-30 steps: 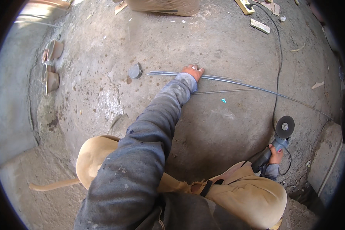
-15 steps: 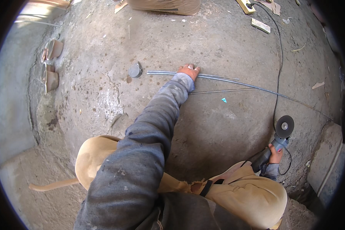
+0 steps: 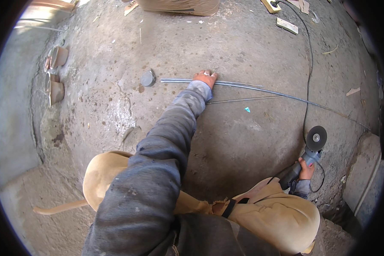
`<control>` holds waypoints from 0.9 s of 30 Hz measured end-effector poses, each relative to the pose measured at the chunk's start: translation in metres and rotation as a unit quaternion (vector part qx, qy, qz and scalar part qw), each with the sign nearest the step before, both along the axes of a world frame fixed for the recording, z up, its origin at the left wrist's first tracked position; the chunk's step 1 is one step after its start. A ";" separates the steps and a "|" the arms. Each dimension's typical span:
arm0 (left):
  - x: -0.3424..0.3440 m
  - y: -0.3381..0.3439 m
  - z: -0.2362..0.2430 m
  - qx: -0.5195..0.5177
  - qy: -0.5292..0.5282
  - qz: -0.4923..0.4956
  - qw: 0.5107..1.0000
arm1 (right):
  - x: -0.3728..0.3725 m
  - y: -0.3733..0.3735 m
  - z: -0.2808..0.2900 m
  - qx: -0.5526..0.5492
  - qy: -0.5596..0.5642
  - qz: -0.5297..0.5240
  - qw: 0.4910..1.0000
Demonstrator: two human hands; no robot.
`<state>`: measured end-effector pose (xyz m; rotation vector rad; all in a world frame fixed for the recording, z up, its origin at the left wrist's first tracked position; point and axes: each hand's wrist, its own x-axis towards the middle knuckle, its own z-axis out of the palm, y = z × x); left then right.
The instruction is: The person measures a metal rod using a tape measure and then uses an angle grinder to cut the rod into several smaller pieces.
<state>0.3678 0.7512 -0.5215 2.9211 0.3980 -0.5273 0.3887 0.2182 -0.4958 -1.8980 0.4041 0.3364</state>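
Observation:
Thin metal rods (image 3: 243,85) lie side by side across the concrete floor in front of me. My left hand (image 3: 205,78) is closed over them near their left end, fingers curled on the far side. One loose rod (image 3: 247,100) lies just nearer to me, its left end hidden by my sleeve. At the lower right, my right hand (image 3: 306,169) grips an angle grinder (image 3: 312,155) by its body, with its dark disc (image 3: 316,138) facing up. The disc is apart from the rods. A round grey object (image 3: 148,78), like a tape measure, sits beyond the rods' left end.
The grinder's black cord (image 3: 310,68) crosses the long rod and runs to a power strip (image 3: 270,6) at the far right. Nearby lies a pale block (image 3: 287,25). Small pots (image 3: 56,90) stand by the left wall; a brown sack (image 3: 179,6) is at the far edge.

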 end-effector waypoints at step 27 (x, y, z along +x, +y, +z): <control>0.070 -0.121 -0.003 -0.119 -0.060 -0.020 0.991 | -0.008 0.034 0.018 0.020 0.050 0.020 0.998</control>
